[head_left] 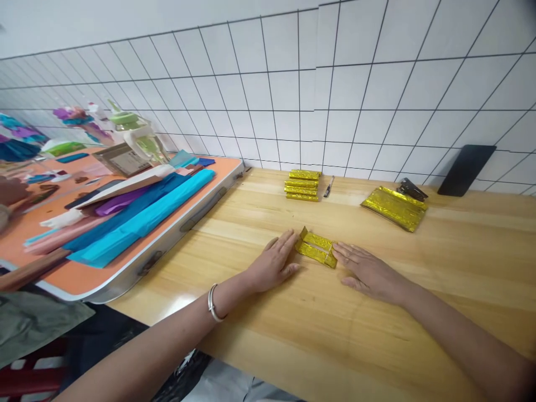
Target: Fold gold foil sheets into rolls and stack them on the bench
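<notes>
A small piece of gold foil paper [315,254] with folded edges lies on the wooden table [268,335] between my hands. My left hand [271,262] rests flat at its left end, fingers stretched out, near a corner flap that stands up. On the opposite end, the fingertips of my right hand [364,271] touch the folded edge, the fingers extended and the thumb apart. Behind it several folded gold pieces [302,185] lie in a row. To the right is a stack of flat gold foil sheets [394,207], with a black stapler [412,190] behind it.
A pen or knife [329,187] lies near the wall. A black phone-like slab [465,170] leans against the tiles. At left, an orange folding table [54,273] carries blue paper rolls [146,215], a cardboard box [121,160] and a green-lidded bottle [140,134]. Another person's arm [33,272] shows there.
</notes>
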Action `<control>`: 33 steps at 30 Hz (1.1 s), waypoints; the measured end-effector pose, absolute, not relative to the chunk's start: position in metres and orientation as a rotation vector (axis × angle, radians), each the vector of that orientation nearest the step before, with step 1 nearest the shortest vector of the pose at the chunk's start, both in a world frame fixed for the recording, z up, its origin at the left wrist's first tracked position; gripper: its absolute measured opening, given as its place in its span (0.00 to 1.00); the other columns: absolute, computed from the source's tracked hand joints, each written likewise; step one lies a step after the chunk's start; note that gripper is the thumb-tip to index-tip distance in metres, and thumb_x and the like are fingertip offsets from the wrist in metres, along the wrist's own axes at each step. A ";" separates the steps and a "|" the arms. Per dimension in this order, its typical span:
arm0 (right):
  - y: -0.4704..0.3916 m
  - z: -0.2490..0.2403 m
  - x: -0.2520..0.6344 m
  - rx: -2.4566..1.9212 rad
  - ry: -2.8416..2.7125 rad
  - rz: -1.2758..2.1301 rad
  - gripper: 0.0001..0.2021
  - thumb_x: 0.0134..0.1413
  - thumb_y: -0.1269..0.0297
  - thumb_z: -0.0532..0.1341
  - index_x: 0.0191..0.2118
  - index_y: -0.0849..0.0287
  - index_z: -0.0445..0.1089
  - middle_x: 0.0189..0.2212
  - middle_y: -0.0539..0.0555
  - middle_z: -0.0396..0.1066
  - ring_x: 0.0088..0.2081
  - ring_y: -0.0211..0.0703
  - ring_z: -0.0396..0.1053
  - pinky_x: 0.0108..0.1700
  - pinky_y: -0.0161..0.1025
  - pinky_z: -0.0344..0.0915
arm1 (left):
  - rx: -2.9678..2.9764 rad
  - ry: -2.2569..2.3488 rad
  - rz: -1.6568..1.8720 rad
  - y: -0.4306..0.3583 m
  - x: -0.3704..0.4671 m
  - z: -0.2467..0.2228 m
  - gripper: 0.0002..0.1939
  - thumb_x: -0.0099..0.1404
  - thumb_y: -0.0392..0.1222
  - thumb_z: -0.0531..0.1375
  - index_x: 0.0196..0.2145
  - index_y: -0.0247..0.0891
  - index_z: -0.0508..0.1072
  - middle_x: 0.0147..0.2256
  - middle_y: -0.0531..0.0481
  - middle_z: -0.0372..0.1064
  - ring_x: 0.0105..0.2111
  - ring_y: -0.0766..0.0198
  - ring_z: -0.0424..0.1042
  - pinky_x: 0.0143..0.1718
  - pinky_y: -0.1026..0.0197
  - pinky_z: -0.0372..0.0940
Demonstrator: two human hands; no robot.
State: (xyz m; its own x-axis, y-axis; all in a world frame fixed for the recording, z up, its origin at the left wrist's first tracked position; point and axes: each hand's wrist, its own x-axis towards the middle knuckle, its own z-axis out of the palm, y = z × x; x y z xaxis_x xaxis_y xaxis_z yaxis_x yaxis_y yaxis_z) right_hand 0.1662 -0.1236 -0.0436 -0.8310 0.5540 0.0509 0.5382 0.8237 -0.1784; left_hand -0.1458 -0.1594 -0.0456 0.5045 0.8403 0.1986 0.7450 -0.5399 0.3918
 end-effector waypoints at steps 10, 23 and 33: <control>-0.087 -0.039 0.177 -0.837 -2.812 0.295 0.29 0.57 0.53 0.54 0.62 0.59 0.53 0.62 0.60 0.51 0.62 0.50 0.48 0.60 0.51 0.51 | 2.678 0.938 0.431 -0.120 -0.117 -0.038 0.40 0.66 0.53 0.50 0.64 0.32 0.32 0.63 0.34 0.40 0.63 0.53 0.44 0.61 0.47 0.45; -0.102 -0.047 0.143 -1.059 -2.765 -0.262 0.20 0.59 0.58 0.54 0.52 0.66 0.66 0.52 0.64 0.65 0.54 0.53 0.61 0.56 0.50 0.59 | 2.816 0.703 0.403 -0.089 -0.122 -0.035 0.23 0.67 0.32 0.48 0.59 0.37 0.55 0.58 0.42 0.56 0.60 0.62 0.54 0.60 0.56 0.54; -0.106 -0.044 0.151 -0.931 -2.827 -0.429 0.18 0.57 0.78 0.50 0.53 0.69 0.65 0.54 0.65 0.63 0.57 0.51 0.59 0.56 0.48 0.62 | 2.653 0.983 0.609 -0.086 -0.121 -0.054 0.26 0.66 0.36 0.51 0.60 0.36 0.50 0.64 0.37 0.39 0.60 0.57 0.53 0.55 0.56 0.61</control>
